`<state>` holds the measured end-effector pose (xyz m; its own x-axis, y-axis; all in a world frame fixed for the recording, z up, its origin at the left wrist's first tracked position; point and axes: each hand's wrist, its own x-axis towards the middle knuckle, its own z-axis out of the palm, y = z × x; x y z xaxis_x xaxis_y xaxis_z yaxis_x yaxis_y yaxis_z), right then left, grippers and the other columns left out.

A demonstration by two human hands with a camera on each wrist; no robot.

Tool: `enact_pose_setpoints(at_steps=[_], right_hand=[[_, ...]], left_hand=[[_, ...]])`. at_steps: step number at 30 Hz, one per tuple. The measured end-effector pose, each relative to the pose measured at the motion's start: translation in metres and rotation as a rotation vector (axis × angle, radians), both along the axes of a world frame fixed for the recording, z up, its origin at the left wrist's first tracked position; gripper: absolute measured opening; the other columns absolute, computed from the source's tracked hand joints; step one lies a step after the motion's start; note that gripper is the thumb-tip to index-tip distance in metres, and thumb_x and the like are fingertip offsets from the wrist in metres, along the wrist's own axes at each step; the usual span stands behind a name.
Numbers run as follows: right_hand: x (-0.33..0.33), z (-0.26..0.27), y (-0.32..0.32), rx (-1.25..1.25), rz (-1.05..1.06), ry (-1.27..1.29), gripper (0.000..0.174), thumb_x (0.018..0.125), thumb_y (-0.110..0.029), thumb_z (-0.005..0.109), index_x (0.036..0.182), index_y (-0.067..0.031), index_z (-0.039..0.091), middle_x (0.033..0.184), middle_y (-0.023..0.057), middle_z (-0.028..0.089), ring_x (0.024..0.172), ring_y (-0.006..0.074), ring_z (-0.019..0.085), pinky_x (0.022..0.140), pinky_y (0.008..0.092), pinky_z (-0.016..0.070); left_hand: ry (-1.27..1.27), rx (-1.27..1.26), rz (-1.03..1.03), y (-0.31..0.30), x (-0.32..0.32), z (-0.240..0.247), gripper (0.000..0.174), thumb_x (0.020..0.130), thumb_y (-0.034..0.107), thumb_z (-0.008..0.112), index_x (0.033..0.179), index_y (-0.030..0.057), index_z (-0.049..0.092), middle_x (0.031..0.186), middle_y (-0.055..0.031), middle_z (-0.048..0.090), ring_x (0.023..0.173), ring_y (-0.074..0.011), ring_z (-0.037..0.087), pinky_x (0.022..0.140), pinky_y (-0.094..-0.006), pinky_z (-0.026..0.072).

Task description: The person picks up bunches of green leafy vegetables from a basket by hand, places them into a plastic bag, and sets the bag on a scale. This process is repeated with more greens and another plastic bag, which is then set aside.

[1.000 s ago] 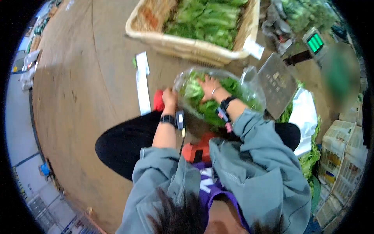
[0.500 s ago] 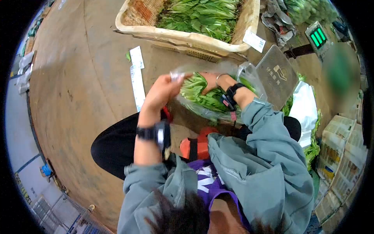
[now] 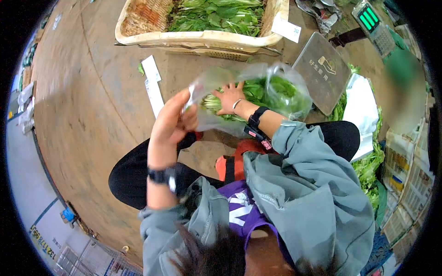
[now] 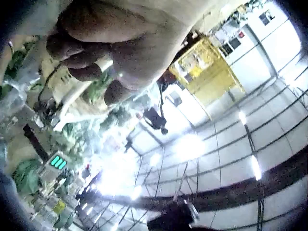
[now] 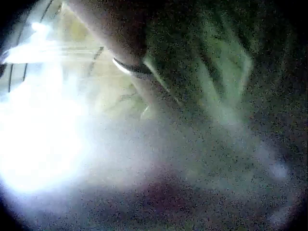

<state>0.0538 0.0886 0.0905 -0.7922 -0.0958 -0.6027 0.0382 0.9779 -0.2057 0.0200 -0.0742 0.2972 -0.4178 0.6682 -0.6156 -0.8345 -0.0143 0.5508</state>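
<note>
A clear plastic bag (image 3: 301, 92) lies on the floor in front of the person, with leafy greens (image 3: 255, 92) inside it. At the bag's mouth, the left hand (image 3: 166, 123) pinches the raised plastic edge between thumb and fingers. In the left wrist view the fingers (image 4: 82, 57) of that hand are curled. The right hand (image 3: 229, 99) is inside the bag, its spread fingers resting on the pale stems of the greens. Plastic and leaves blur most of the right wrist view, where a bracelet (image 5: 131, 70) shows on the wrist.
A cream plastic crate (image 3: 193, 37) of greens stands ahead. To the right is a scale with a metal plate (image 3: 322, 71) and a lit green display (image 3: 369, 18). White label strips (image 3: 153, 94) lie on the floor at left. A white bag (image 3: 361, 115) rests on more greens at right.
The left hand has risen and moved left and nearer the body, drawing the bag's edge up. The right hand stays on the greens, fingers now spread toward the stems.
</note>
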Motion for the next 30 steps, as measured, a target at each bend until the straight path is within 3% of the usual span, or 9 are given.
enact_pose_setpoints(at_steps=[6,8,10,14,19,21,26,28,30], right_hand=[[0.025,-0.023,-0.054,0.168,0.014,0.187,0.057,0.085,-0.016,0.037,0.136,-0.0311,0.017,0.143,0.0130,0.011,0.127,0.0455,0.008,0.084,0.0769,0.0050],[0.031,-0.025,-0.055,0.196,0.053,0.234,0.061,0.083,-0.024,0.043,0.137,-0.0309,0.015,0.143,0.0147,0.006,0.127,0.0474,0.003,0.085,0.0762,0.0045],[0.031,0.010,-0.034,0.062,0.057,0.233,0.066,0.079,-0.033,0.051,0.137,-0.0298,0.018,0.142,0.0175,0.008,0.127,0.0460,0.004,0.087,0.0743,0.0054],[0.054,0.041,0.024,-0.660,0.013,0.549,0.044,0.073,-0.038,0.059,0.106,-0.0106,0.052,0.103,0.0191,0.052,0.104,0.0354,0.046,0.087,0.0446,0.0388],[0.108,0.044,0.096,0.088,-0.578,0.919,0.037,0.075,-0.035,0.057,0.092,-0.0025,0.055,0.087,0.0189,0.057,0.084,0.0325,0.056,0.075,0.0418,0.0454],[0.144,0.020,0.090,-0.046,-0.513,0.140,0.039,0.073,-0.038,0.058,0.089,-0.0025,0.059,0.089,0.0204,0.059,0.083,0.0341,0.057,0.073,0.0427,0.0446],[0.213,0.134,0.140,-0.688,-0.750,0.153,0.028,0.073,-0.025,0.060,0.085,-0.0003,0.062,0.090,0.0136,0.062,0.082,0.0209,0.058,0.074,0.0330,0.0440],[0.248,0.163,0.150,-1.269,-1.004,0.301,0.018,0.073,-0.015,0.059,0.082,0.0007,0.061,0.086,0.0124,0.062,0.082,0.0182,0.056,0.079,0.0313,0.0413],[0.268,0.154,0.148,-1.484,-0.974,0.180,0.015,0.075,-0.011,0.059,0.083,0.0015,0.058,0.084,0.0124,0.062,0.081,0.0184,0.059,0.079,0.0306,0.0422]], left_hand=[[0.013,0.152,0.023,0.015,0.001,0.017,0.035,0.086,0.029,0.047,0.110,0.0045,0.049,0.063,-0.0008,0.046,0.047,-0.0058,0.036,0.041,-0.0172,0.0248],[-0.054,-0.237,0.283,0.039,-0.014,0.022,0.040,0.088,0.027,0.045,0.122,0.0076,0.040,0.072,-0.0052,0.051,0.047,-0.0095,0.041,0.048,-0.0243,0.0375],[-0.111,0.313,0.100,-0.002,-0.057,-0.021,0.036,0.088,0.026,0.045,0.119,0.0091,0.043,0.077,-0.0083,0.058,0.048,-0.0098,0.046,0.048,-0.0238,0.0398],[0.095,0.052,0.002,-0.015,-0.057,-0.026,0.033,0.088,0.027,0.045,0.117,0.0102,0.045,0.074,-0.0091,0.059,0.048,-0.0089,0.046,0.044,-0.0209,0.0362],[0.318,-0.158,-0.007,0.008,-0.040,-0.009,0.033,0.087,0.024,0.049,0.116,0.0091,0.045,0.070,-0.0049,0.057,0.050,-0.0082,0.047,0.042,-0.0201,0.0336],[0.463,-0.243,-0.061,0.013,-0.041,-0.007,0.041,0.084,0.026,0.054,0.118,0.0049,0.043,0.070,-0.0043,0.054,0.053,-0.0094,0.050,0.043,-0.0213,0.0355],[1.261,-0.947,-0.308,0.033,-0.027,0.002,0.050,0.076,0.026,0.062,0.114,-0.0014,0.046,0.078,-0.0133,0.058,0.063,-0.0240,0.057,0.059,-0.0320,0.0452],[2.436,-0.892,-0.091,0.061,0.007,0.010,0.041,0.071,0.020,0.063,0.106,0.0003,0.053,0.092,-0.0162,0.058,0.084,-0.0310,0.056,0.076,-0.0379,0.0440],[1.903,-0.627,-0.539,0.100,0.038,-0.013,0.028,0.071,0.017,0.061,0.096,0.0027,0.056,0.101,-0.0174,0.056,0.096,-0.0314,0.052,0.083,-0.0389,0.0424]])
